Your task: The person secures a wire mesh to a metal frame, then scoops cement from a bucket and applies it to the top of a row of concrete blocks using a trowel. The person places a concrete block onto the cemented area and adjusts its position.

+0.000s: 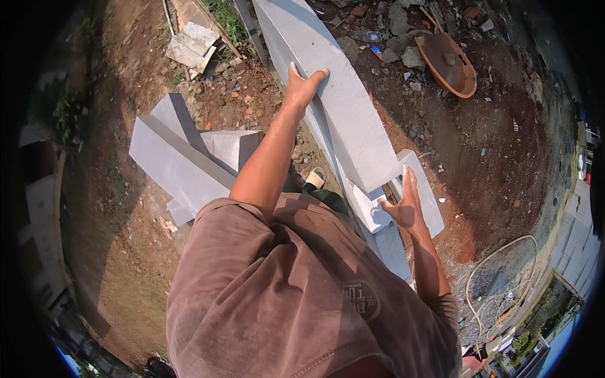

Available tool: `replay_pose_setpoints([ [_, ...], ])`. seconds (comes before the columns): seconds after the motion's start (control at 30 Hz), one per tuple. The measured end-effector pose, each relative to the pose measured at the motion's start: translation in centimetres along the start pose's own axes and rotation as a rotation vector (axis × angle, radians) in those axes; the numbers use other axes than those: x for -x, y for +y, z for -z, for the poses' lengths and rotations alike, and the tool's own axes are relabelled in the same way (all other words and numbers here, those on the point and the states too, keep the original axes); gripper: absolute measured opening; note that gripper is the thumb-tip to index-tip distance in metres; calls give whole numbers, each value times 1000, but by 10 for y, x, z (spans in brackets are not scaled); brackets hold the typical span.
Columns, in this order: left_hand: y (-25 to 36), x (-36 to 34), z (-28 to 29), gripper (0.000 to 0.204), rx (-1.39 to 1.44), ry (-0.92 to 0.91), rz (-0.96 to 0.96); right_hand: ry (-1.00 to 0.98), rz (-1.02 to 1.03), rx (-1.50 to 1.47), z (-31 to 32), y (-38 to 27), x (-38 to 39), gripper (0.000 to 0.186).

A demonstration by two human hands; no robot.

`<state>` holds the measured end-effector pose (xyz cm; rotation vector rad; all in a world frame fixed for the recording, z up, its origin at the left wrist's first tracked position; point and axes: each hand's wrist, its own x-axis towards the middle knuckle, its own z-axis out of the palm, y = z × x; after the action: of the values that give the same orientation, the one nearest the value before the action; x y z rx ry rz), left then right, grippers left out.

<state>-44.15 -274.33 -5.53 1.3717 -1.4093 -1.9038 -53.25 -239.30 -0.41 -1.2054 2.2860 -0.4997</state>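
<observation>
A long light-grey concrete block [343, 94] lies slantwise ahead of me on a row of similar blocks. My left hand [304, 88] grips its left edge, thumb on the upper face and fingers over the side. At its near end, my right hand [406, 208] is spread, with thumb and fingers apart; whether it touches the block is hard to tell. Beneath that end shows a white sunlit block [372, 214], close to my right thumb. Another grey block [428, 198] stands just past the right fingers, partly behind them.
Several loose grey blocks [183, 157] are piled on the dirt to my left. My sandalled foot [315, 179] stands beside the row. Rubble and an orange-brown basin [447, 66] lie at the far right. A pale hose [469, 283] curls over gravel at the near right.
</observation>
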Motion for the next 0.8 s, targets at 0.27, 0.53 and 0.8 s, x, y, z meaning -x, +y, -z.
replay_pose_setpoints([
  [0.27, 15, 8, -3, 80, -98, 65, -60, 127, 87, 24, -29, -10, -12, 121],
  [0.53, 8, 6, -1, 79, -55, -20, -31, 272, 73, -35, -46, -17, -12, 112],
  [0.8, 6, 4, 0, 75, -67, -30, -60, 325, 104, 9, -50, -17, -11, 112],
])
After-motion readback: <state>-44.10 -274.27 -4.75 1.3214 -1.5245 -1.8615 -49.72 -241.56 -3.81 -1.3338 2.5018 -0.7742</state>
